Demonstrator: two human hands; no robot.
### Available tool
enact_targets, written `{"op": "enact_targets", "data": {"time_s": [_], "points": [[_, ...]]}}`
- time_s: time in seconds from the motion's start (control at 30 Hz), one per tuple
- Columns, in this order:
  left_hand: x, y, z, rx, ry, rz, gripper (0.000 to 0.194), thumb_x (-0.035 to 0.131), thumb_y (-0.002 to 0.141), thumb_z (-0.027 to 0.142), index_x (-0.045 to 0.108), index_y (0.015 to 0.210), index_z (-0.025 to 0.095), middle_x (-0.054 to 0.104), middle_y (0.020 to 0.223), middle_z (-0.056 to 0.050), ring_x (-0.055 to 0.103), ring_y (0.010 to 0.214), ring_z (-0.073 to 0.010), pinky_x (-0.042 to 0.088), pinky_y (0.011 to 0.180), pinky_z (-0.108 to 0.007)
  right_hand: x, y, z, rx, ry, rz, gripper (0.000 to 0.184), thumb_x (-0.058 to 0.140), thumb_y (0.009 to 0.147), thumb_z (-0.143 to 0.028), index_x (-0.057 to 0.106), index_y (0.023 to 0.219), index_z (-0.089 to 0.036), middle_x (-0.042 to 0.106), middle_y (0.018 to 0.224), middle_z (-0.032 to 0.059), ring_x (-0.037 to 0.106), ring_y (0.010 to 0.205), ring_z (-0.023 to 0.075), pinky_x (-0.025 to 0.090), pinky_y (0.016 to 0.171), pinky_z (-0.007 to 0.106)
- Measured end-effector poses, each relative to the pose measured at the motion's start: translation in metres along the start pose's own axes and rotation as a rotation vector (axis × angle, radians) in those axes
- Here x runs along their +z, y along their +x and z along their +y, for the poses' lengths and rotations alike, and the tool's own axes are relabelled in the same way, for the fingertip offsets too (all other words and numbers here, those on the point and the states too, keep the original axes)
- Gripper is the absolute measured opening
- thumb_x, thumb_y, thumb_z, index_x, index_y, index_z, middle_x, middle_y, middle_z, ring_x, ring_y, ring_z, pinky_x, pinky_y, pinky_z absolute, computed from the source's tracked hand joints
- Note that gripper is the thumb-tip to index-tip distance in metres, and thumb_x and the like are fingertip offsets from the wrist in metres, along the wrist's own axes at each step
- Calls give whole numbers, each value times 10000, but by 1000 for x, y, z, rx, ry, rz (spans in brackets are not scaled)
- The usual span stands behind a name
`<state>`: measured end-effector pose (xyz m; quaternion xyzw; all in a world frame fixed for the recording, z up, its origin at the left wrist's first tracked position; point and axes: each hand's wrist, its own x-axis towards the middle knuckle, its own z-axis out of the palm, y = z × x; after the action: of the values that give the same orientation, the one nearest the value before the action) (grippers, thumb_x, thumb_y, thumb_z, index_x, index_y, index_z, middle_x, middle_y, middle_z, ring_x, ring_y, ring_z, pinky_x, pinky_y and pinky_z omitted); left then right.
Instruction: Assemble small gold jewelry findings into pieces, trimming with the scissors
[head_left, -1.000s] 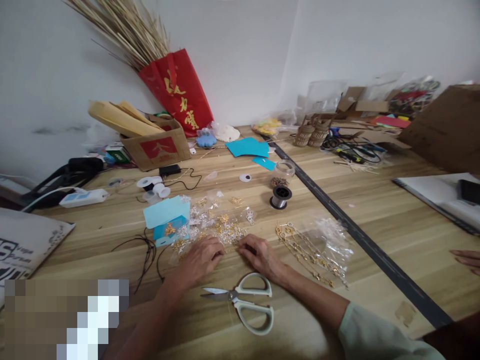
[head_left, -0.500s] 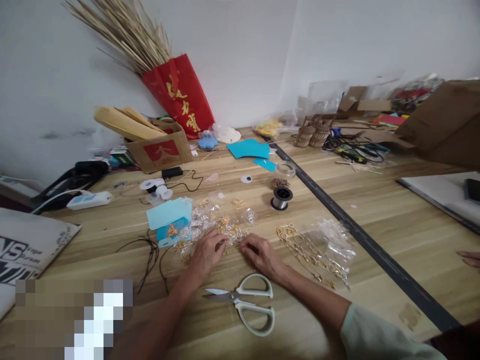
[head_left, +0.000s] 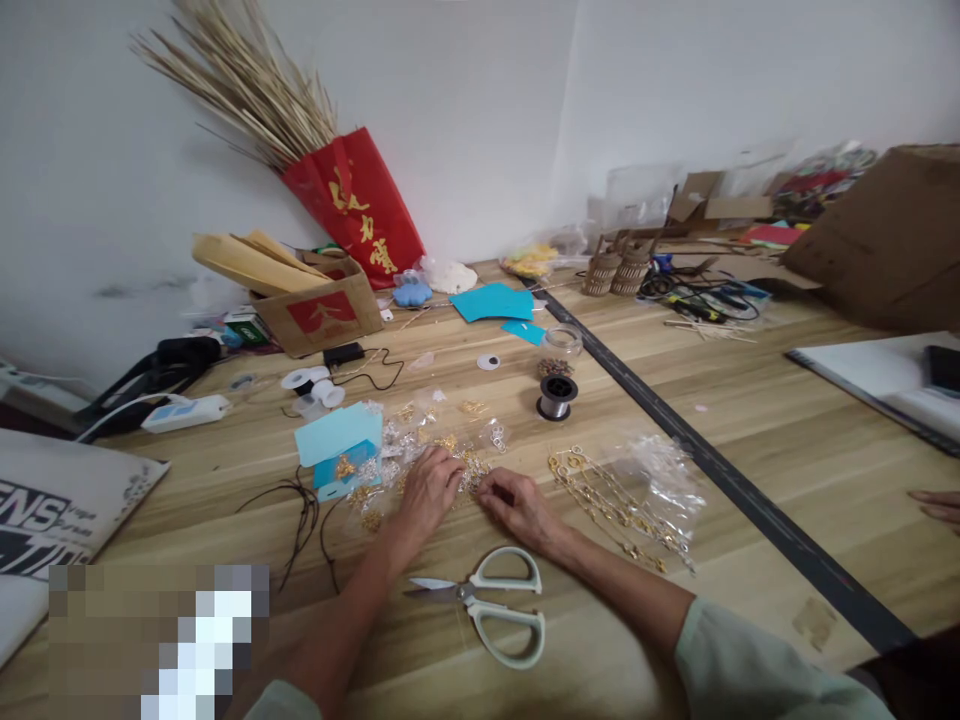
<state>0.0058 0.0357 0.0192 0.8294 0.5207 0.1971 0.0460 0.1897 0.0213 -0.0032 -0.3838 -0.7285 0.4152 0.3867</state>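
My left hand [head_left: 433,488] lies over a loose pile of small gold and silver jewelry findings [head_left: 474,470], fingers bent down and drawn together among the pieces. Facing it from the right, my right hand [head_left: 521,508] has thumb and fingers pinched at the pile's edge. Whatever either hand grips is too small to make out. Open scissors [head_left: 466,593] with pale handles rest just below both hands. Gold and silver chains [head_left: 600,500] lie to the right, partly beside a clear plastic bag [head_left: 664,485]. Blue cards [head_left: 341,440] with findings on them are left of my left hand.
A wire spool [head_left: 557,398] stands before a glass jar [head_left: 561,350] of beads. Black cords [head_left: 300,515] lie at left. A long dark strip [head_left: 720,470] crosses the table. Another person's hand [head_left: 934,503] shows at the right edge. A cardboard box [head_left: 885,240] stands at back right.
My left hand has shifted slightly right and up, further over the findings. My right hand stays pinched in nearly the same spot. The whole view has moved a little.
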Motion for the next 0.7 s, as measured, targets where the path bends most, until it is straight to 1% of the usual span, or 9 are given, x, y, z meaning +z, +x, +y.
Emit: {"op": "enact_targets", "data": {"time_s": [0.13, 0.27, 0.43, 0.57, 0.7], "points": [[1, 0, -4, 15, 25, -33, 162, 537, 850, 110, 689, 838, 163, 624, 804, -68, 543, 853, -226, 451, 778, -346, 0, 0, -2, 15, -6, 0, 73, 535, 809, -138, 595, 771, -159, 556, 678, -9, 488, 618, 115, 374, 592, 218], [2, -1, -10, 2, -13, -21, 155, 538, 851, 118, 682, 825, 172, 633, 808, -60, 554, 842, -217, 451, 770, -338, -1, 0, -3, 17, -18, -3, 76, 535, 805, -134, 599, 771, -162, 557, 678, -9, 486, 612, 115, 371, 584, 216], [4, -2, -16, -3, 5, 12, 145, 542, 842, 105, 673, 822, 165, 644, 820, -61, 558, 854, -220, 457, 780, -341, -1, 0, -2, 9, -15, -3, 78, 533, 818, -154, 604, 787, -163, 592, 716, 6, 519, 647, 125, 397, 611, 222], [1, 0, -14, -9, -24, 12, 127, 561, 835, 114, 674, 819, 172, 651, 818, -55, 564, 855, -215, 462, 779, -338, -1, 0, 0, 2, -15, 1, 87, 530, 828, -170, 608, 791, -165, 594, 715, 4, 521, 646, 125, 398, 608, 221], [-3, 2, -8, -9, -75, -21, 112, 591, 820, 114, 680, 805, 180, 645, 805, -45, 565, 847, -205, 457, 774, -324, -2, 0, -2, 3, -5, -6, 95, 521, 834, -171, 603, 788, -163, 580, 706, 1, 508, 638, 121, 388, 602, 220]]}}
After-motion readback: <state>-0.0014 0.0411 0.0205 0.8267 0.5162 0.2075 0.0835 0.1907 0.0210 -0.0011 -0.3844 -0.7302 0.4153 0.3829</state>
